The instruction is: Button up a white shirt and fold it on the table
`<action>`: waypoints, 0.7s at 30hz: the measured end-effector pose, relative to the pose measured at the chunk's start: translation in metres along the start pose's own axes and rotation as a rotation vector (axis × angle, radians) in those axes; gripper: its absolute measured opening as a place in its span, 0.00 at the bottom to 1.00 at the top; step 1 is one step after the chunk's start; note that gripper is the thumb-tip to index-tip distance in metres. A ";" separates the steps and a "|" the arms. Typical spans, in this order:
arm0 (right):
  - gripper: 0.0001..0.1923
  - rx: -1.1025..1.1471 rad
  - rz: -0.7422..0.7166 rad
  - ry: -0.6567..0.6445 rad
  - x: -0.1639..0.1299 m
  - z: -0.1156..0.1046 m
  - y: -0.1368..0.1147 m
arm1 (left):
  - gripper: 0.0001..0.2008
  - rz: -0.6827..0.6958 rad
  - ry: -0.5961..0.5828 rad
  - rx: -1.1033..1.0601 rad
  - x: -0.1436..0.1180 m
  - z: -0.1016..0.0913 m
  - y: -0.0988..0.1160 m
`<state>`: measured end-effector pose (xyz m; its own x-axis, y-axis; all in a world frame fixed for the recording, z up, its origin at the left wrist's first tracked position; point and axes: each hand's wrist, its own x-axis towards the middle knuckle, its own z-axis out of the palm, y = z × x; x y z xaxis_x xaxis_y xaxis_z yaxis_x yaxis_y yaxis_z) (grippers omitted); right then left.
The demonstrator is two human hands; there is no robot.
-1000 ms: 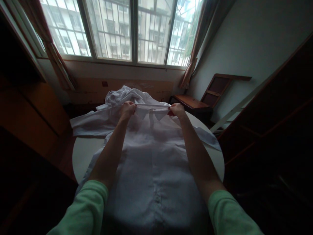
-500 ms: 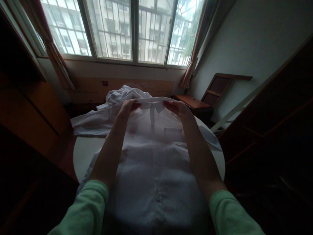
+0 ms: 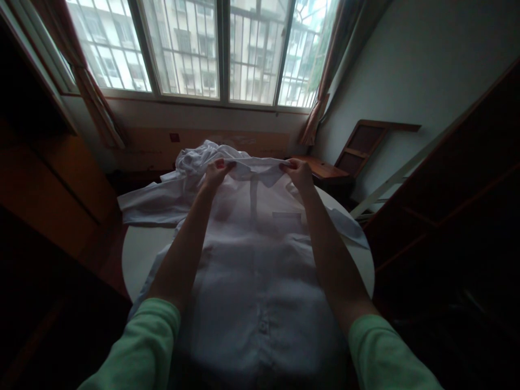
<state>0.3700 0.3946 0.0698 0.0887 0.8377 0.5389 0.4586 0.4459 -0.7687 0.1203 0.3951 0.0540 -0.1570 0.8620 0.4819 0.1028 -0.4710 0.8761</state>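
A white long-sleeved shirt (image 3: 244, 260) lies spread face up over a round white table (image 3: 142, 254), its lower part hanging toward me. Its collar is stretched between my two hands at the far side. My left hand (image 3: 218, 172) pinches the left end of the collar, and my right hand (image 3: 298, 173) pinches the right end. A chest pocket shows near my right forearm, and buttons run down the middle. One sleeve (image 3: 349, 226) trails over the table's right edge.
Behind my left hand is a crumpled heap of white cloth (image 3: 207, 151), with a white sleeve (image 3: 152, 205) at the left. A low wooden table (image 3: 323, 167) and a leaning wooden frame (image 3: 361, 143) stand at the back right, below a barred window (image 3: 187, 49).
Both hands have lifted slightly, and my right hand has shifted a little outward. The collar is drawn wider and straighter between them.
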 end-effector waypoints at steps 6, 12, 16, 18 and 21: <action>0.04 -0.206 -0.088 0.065 0.003 -0.004 0.001 | 0.09 -0.031 -0.132 -0.169 -0.005 0.002 -0.001; 0.06 -0.241 -0.269 0.039 -0.008 0.016 -0.018 | 0.12 0.057 -0.176 -0.111 -0.008 0.012 -0.001; 0.10 -0.230 -0.322 -0.202 -0.018 0.031 -0.030 | 0.10 0.025 -0.314 -0.103 -0.014 0.011 0.009; 0.07 -0.297 -0.295 -0.269 -0.020 0.033 -0.029 | 0.10 -0.012 -0.415 -0.091 -0.016 0.005 0.014; 0.07 -0.376 -0.264 -0.247 -0.020 0.031 -0.023 | 0.14 -0.038 -0.495 -0.029 -0.014 -0.008 0.018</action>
<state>0.3299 0.3770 0.0659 -0.2630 0.7819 0.5652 0.7269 0.5458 -0.4168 0.1167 0.3727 0.0629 0.3263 0.8607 0.3907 0.0776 -0.4363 0.8964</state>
